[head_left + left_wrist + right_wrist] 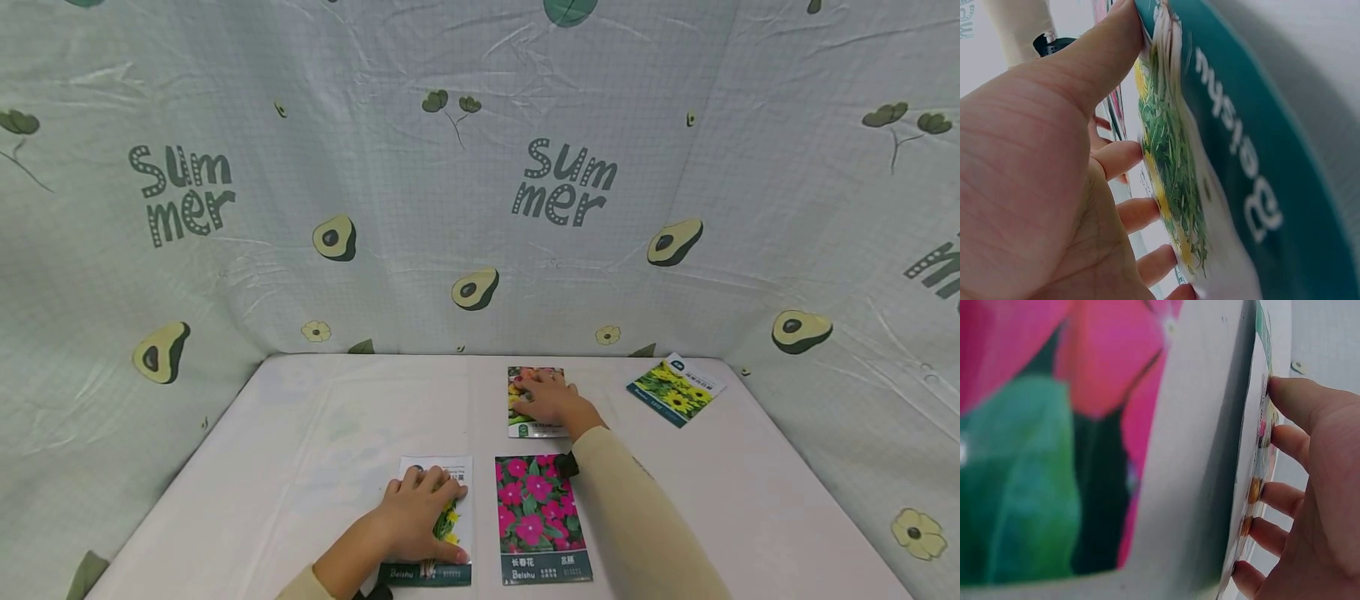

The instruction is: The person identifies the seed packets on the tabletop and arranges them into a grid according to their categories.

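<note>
On white worktop (360,417), reads as 3 of 4 laid roughly straight, 1 outstanding: yellow-flower packet (677,390), askew at far right, untouched. Rests left hand (416,518), spread, on dandelion packet (447,525); right hand (549,400), likewise, on multicoloured packet (534,430), beyond pink-flower packet (538,517). Grips nothing.

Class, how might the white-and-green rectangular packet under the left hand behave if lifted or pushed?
The packet looks thin and sheet-like, so it is probably light and may bend when lifted. Lying flat on the white table, it would likely slide, not roll.
</note>
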Tool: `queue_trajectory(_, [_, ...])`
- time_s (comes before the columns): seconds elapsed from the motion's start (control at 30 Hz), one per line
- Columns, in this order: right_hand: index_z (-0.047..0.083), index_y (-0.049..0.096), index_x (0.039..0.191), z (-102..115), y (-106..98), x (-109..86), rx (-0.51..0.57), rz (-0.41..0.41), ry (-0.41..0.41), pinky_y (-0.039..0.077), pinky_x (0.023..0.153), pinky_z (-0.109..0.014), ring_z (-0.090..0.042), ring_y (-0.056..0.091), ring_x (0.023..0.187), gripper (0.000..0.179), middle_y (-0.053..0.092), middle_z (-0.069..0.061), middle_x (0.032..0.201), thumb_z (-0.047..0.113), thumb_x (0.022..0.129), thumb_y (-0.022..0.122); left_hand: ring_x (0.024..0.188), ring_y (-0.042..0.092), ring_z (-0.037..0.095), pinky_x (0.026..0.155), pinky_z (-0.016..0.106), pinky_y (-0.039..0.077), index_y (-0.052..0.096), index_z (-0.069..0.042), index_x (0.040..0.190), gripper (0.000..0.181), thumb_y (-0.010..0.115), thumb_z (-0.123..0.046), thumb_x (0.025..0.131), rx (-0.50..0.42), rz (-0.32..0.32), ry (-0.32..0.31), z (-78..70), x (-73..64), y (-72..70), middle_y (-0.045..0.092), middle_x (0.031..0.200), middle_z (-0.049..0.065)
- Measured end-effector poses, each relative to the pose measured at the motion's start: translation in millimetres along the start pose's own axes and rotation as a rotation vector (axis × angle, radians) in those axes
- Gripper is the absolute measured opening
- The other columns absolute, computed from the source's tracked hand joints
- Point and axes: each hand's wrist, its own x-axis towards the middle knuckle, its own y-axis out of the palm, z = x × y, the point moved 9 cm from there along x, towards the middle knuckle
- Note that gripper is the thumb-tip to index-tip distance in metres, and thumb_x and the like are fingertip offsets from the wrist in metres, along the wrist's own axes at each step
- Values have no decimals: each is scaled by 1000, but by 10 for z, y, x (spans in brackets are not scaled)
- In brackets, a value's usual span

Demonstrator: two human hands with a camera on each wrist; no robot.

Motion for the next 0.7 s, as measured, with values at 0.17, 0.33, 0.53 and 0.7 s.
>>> queue_trajectory(0.17, [22, 43, 157, 36, 2, 7, 3, -3, 6, 14, 122, -68, -46, 13, 157, 64, 25, -15, 168, 53, 102, 54, 124, 40, 34, 98, 60, 37, 53, -27, 145, 87, 80, -69, 74, 0, 5, -2, 15, 5, 1, 45, 140, 4])
queue_trajectory(0.33, [22, 44, 156, 70, 12, 15, -12, -16, 8, 16, 121, -67, -45, 16, 156, 63, 27, -15, 167, 53, 102, 54, 123, 40, 33, 96, 59, 37, 53, -28, 146, 89, 79, -72, 73, 7, 10, 1, 27, 18, 33, 45, 140, 3])
queue_trajectory(0.53, [22, 41, 158, 108, 32, 34, -21, -17, 21, 16, 122, -65, -43, 17, 157, 67, 27, -14, 168, 55, 102, 54, 123, 40, 34, 97, 60, 37, 53, -28, 146, 90, 78, -74, 72, 2, 15, 2, 33, 32, 54, 45, 140, 4])
queue_trajectory(0.7, [22, 37, 160, 152, 52, 59, -24, -9, 21, 15, 123, -65, -44, 16, 157, 69, 25, -13, 168, 55, 102, 54, 124, 40, 33, 96, 59, 37, 53, -30, 145, 90, 76, -76, 71, 6, 6, 0, 34, 39, 64, 45, 140, 2])
